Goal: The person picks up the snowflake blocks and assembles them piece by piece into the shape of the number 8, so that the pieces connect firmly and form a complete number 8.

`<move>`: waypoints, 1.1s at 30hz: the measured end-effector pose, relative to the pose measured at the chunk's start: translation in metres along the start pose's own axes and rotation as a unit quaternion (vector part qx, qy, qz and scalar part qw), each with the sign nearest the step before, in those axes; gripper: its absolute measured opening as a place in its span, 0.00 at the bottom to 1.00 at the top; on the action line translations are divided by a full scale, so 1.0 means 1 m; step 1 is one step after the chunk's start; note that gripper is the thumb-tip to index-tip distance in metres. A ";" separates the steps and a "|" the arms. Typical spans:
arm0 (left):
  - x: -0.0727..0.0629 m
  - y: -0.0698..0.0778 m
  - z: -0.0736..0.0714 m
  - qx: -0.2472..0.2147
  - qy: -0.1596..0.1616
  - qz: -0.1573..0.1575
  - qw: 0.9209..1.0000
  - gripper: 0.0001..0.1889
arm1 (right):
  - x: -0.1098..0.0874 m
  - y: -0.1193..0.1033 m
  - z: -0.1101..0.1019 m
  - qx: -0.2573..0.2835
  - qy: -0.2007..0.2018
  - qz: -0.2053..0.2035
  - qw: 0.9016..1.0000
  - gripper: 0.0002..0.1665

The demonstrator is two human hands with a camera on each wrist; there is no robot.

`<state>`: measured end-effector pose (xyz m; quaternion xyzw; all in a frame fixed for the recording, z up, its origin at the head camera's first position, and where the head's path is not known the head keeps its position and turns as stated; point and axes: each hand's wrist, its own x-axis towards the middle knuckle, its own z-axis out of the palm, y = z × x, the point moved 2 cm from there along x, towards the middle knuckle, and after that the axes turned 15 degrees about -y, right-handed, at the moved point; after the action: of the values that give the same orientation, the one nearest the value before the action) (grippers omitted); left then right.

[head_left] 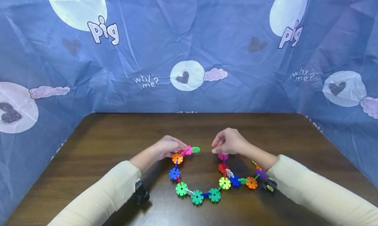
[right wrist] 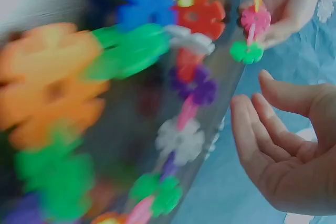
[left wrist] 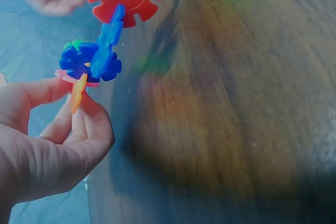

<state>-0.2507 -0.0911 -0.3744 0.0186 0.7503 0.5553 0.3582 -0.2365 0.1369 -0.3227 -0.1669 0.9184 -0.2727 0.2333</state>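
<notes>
A chain of colourful interlocking plastic snowflake discs curves across the table in the head view, with teal discs (head_left: 197, 197) at its nearest bend. My left hand (head_left: 168, 146) pinches the chain near its left end by a pink disc (head_left: 188, 150), and a green disc (head_left: 195, 149) sticks out past the fingertips. Orange and blue discs hang below that hand. My right hand (head_left: 230, 141) hovers just above a magenta disc (head_left: 223, 156) on the chain's other side. In the right wrist view its thumb and fingers (right wrist: 244, 129) stand apart with nothing between them.
The chain continues right past an orange disc (head_left: 252, 183) and a purple disc (head_left: 260, 173) beside my right forearm. A brown wooden table (head_left: 133, 126) lies beneath, with a printed blue cloth (head_left: 159, 49) behind. Small black cameras (head_left: 141, 192) sit at both wrists.
</notes>
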 end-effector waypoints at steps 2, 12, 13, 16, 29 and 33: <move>-0.001 0.001 -0.001 0.001 0.000 0.001 1.000 0.13 | -0.011 0.011 -0.002 0.009 -0.018 0.024 1.000 0.08; -0.005 0.005 0.002 0.022 -0.025 0.008 0.999 0.14 | -0.023 0.040 0.019 0.173 -0.135 0.072 0.973 0.09; -0.006 0.006 0.004 0.032 -0.033 0.009 0.999 0.14 | -0.022 0.041 0.021 0.187 -0.145 0.070 0.969 0.09; -0.008 0.006 0.009 0.060 -0.047 0.005 0.997 0.13 | -0.016 0.042 0.024 0.211 -0.161 0.067 0.962 0.09; -0.009 0.008 0.020 0.128 -0.045 -0.014 0.991 0.09 | 0.007 0.027 0.033 0.212 -0.176 0.066 0.959 0.10; -0.008 0.008 0.023 0.132 -0.044 -0.008 0.990 0.10 | 0.010 0.022 0.032 0.204 -0.177 0.064 0.961 0.10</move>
<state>-0.2353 -0.0725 -0.3667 0.0840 0.8006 0.4473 0.3899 -0.2319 0.1366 -0.3625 -0.1016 0.7961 -0.4050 0.4380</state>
